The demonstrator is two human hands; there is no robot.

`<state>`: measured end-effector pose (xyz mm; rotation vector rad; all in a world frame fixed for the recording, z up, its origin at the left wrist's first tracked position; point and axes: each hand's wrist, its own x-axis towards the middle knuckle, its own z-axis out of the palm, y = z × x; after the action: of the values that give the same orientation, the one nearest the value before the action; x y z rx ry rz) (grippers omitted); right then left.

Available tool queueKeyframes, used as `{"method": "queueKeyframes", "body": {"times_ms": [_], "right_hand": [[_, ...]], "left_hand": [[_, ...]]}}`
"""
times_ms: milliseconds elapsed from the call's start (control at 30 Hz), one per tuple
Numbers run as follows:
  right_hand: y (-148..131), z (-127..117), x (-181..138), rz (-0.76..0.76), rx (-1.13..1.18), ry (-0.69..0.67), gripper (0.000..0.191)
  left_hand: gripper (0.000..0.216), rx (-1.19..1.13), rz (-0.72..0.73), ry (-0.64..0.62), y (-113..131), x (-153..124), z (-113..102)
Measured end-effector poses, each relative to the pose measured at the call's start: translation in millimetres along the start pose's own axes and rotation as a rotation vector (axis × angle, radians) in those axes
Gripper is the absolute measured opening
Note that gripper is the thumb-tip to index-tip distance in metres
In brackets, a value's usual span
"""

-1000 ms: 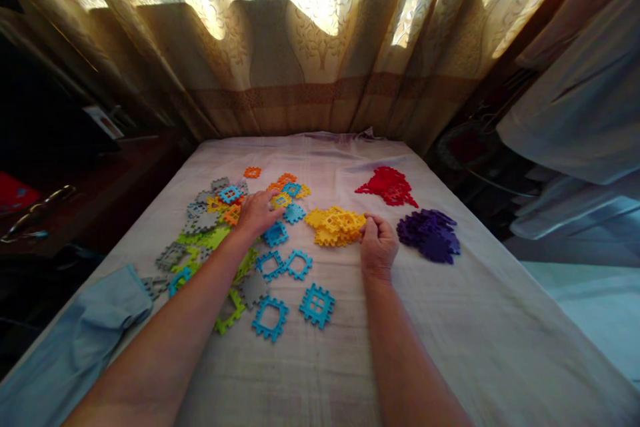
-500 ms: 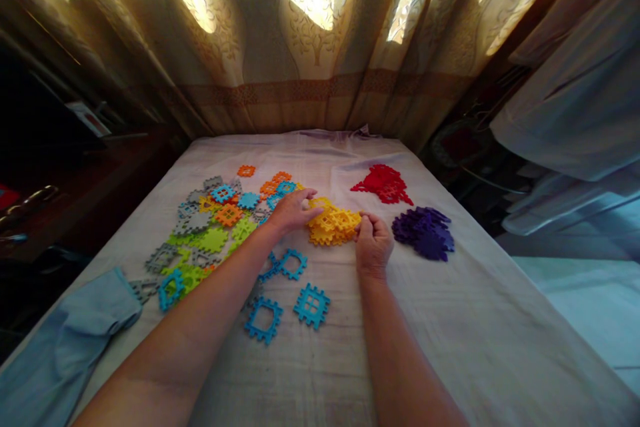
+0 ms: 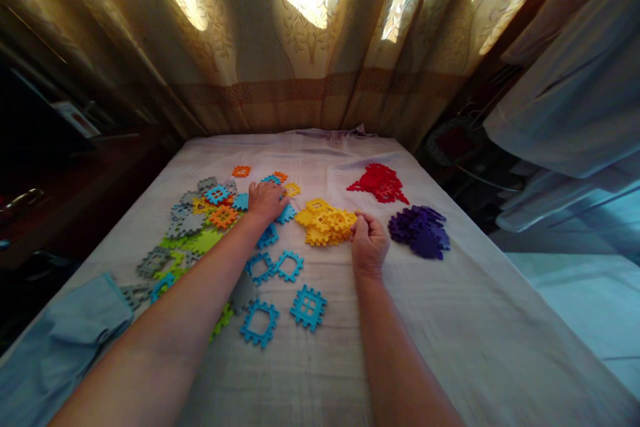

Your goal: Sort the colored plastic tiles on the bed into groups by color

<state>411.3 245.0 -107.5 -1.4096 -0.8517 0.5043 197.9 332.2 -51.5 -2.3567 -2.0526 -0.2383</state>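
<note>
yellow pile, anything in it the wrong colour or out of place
The yellow pile looks all yellow. One stray yellow piece lies apart from it, just beyond the left hand at the far edge of the mixed heap. Nothing looks broken.

A bed [image 3: 450,320] under a pale, faintly creased sheet carries everything; toward its far end three sorted heaps of toothed plastic squares lie in a loose row: a yellow pile [image 3: 327,221] in the middle, a red pile [image 3: 379,183] further back, and a purple pile [image 3: 421,231] to the right, each apart from the others; on the left spreads a mixed scatter [image 3: 200,227] of grey, green, orange and blue pieces; four blue frames [image 3: 259,322] lie singly nearer the front; a light-blue folded cloth [image 3: 60,340] rests at the near left corner
</note>
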Motion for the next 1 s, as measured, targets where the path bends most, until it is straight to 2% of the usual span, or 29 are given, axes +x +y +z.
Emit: {"method": "queueKeyframes", "body": {"times_ms": [267,533,833,933,1000], "right_hand": [[-0.4,-0.4,0.2,0.006,0.005,-0.008,0.039],[-2.2,0.3,-0.1,0.014,-0.002,-0.013,0.040],[-0.6,-0.6,0.9,0.001,-0.005,0.000,0.040],[0.0,-0.6,1.3,0.011,0.002,0.003,0.039],[0.3,-0.4,1.3,0.020,0.007,0.000,0.039]], "left_hand": [[0.019,0.024,0.000,-0.029,9.1,12.7,-3.8],[0.021,-0.068,0.017,-0.005,21.0,3.8,-1.4],[0.019,-0.199,0.198,-0.044,63.4,-12.7,-1.4],[0.020,-0.218,0.233,-0.040,64.2,-18.8,-3.6],[0.023,-0.223,0.241,-0.012,54.4,-22.7,-5.7]]}}
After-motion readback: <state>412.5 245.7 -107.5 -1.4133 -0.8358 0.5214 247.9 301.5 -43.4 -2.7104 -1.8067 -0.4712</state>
